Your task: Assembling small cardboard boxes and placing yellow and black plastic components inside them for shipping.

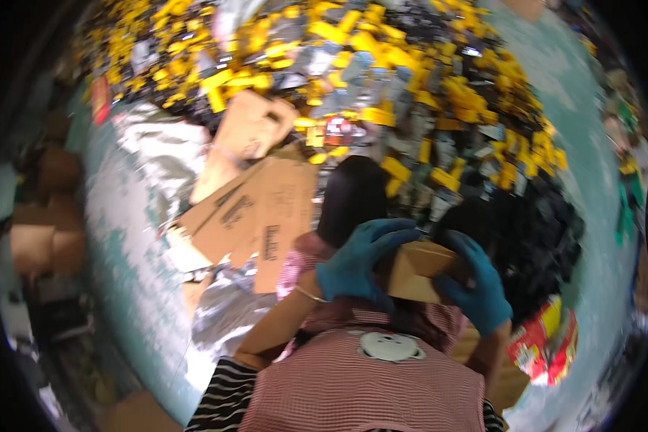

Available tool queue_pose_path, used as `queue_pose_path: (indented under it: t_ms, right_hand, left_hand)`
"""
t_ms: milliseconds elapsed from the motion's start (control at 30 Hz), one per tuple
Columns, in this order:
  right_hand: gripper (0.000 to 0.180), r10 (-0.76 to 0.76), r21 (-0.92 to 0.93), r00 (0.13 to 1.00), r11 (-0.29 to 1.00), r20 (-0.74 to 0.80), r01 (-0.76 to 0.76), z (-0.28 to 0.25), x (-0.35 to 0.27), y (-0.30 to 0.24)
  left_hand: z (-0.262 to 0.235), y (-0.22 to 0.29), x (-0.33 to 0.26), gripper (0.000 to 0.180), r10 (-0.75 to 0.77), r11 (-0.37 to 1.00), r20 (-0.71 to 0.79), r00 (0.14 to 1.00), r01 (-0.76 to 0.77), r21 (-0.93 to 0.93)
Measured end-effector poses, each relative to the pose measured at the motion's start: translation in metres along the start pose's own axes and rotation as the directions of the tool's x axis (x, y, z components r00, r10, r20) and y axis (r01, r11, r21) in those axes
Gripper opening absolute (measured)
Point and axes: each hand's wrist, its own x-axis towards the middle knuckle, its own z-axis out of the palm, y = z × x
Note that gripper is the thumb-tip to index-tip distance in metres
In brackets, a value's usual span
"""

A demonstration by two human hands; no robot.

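Note:
Close in front of my lap, a small brown cardboard box (pixel 412 275) sits between my two blue-gloved hands. My left hand (pixel 360 261) is closed on its left side, fingers reaching over the top edge. On the opposite side my right hand (pixel 480 286) curls round the box, its thumb near the front face. A darker, shadowed face of the box shows toward my right hand; whatever is inside cannot be made out. Just beyond the left hand is a dark, rounded knee-like shape (pixel 353 201).
A large heap of yellow pieces (pixel 392 54) mixed with grey and black bits spreads ahead. Flattened brown cardboard (pixel 284 216) and silvery plastic sheeting (pixel 162 147) lie to the left. Black plastic (pixel 543 237) and a red-yellow packet (pixel 547 342) are at right; cartons (pixel 32 248) stand far left.

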Motion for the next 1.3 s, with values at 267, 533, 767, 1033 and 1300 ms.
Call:
queue_pose_path:
  t_ms: [267,533,767,1033,1300]
  right_hand:
    - [0.047,0.349,0.570,0.883,0.813,-0.315,-0.118,0.024,-0.036,0.013]
    - [0.039,0.407,0.421,0.848,0.872,-0.340,-0.249,0.029,-0.029,0.002]
    - [0.046,0.394,0.411,0.853,0.879,-0.343,-0.241,0.042,-0.019,0.004]
    - [0.102,0.074,0.331,0.997,0.942,-0.023,-0.062,0.015,-0.023,0.011]
    - [0.081,0.143,-0.082,0.893,0.977,-0.426,-0.196,-0.048,-0.044,-0.003]
  left_hand:
    - [-0.062,-0.211,-0.178,0.070,-0.124,0.358,-0.909,0.397,0.873,0.333]
    - [-0.191,-0.256,-0.148,0.131,-0.842,-0.230,-0.518,0.152,0.768,0.598]
    - [-0.104,-0.235,-0.171,0.105,-0.975,-0.151,-0.219,-0.024,0.799,0.583]
    - [0.020,-0.222,-0.257,0.071,-0.799,0.340,-0.454,0.394,0.919,0.199]
    - [-0.093,-0.130,-0.203,0.057,-0.304,0.377,-0.609,0.732,0.680,0.629]
